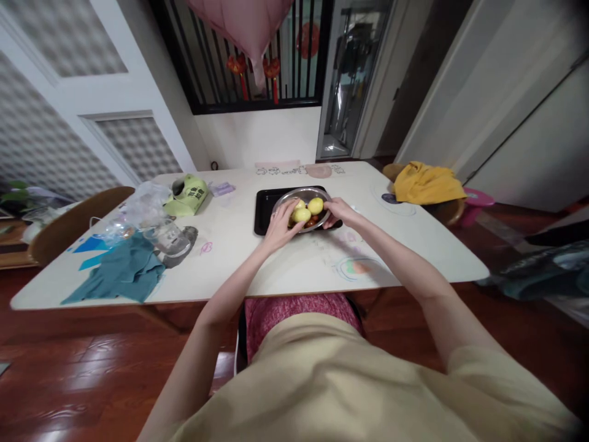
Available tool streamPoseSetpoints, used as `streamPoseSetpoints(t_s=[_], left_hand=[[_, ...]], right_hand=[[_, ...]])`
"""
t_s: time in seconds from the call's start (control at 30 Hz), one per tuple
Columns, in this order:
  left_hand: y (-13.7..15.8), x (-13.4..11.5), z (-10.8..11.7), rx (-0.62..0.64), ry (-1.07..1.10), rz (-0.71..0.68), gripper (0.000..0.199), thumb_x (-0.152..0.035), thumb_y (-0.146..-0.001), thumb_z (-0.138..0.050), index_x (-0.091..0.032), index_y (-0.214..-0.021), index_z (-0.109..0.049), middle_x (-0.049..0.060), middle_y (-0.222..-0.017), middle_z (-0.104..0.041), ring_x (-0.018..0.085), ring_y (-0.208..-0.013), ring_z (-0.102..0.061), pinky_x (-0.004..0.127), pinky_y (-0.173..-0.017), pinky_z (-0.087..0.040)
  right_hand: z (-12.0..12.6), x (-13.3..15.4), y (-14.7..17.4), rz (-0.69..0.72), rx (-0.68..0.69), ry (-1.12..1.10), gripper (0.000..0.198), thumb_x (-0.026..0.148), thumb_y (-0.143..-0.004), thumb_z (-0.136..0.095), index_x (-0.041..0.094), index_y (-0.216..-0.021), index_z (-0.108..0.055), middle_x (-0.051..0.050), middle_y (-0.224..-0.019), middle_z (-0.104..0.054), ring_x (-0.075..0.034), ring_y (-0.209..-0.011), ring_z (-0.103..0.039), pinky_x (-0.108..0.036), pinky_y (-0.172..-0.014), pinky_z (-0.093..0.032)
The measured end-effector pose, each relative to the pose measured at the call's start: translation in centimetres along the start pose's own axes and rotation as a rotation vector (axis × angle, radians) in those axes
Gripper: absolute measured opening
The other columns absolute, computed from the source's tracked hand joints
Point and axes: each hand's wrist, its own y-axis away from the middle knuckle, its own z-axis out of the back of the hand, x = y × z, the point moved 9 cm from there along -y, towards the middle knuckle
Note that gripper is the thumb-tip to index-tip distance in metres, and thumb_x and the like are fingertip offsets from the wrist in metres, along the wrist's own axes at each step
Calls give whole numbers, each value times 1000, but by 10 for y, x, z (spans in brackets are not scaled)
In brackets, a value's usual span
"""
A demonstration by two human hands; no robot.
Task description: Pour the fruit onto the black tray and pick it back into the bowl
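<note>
A round metal bowl [289,196] with several yellow fruits [315,205] and some smaller dark red-brown ones [313,221] is over a black tray [264,212]; whether it touches the tray I cannot tell. My left hand [278,229] grips the bowl's left side, its fingers reaching over the rim close to the yellow fruit. On the opposite side, my right hand [339,212] is closed on the right rim, with the fingers partly hidden.
At the table's left lie a teal cloth [122,270], clear plastic packaging [145,205] and a light green bag [188,193]. A yellow garment [426,183] hangs over a chair at the right. A pink balloon [243,24] hangs beyond the white table [230,264].
</note>
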Motion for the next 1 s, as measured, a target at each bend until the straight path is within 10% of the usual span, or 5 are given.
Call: streamPoseSetpoints(t_s=[0.5, 1.0], left_hand=[[-15, 83, -33, -47, 170, 247, 93, -59, -94, -75, -29, -170, -29, 19, -178, -21, 41, -168, -20, 63, -134, -24], [-13, 97, -36, -77, 104, 308, 99, -58, -85, -85, -26, -167, -38, 23, -171, -31, 43, -165, -27, 61, -131, -29]], right_hand=[[-8, 70, -53, 138, -128, 474, 33, 28, -97, -54, 9, -95, -81, -14, -62, -74, -32, -70, -79, -42, -77, -66], [-2, 116, -40, 320, -280, 856, 30, 22, -92, -59, 10, -107, -82, -17, -81, -80, -34, -102, -77, -42, -97, -56]])
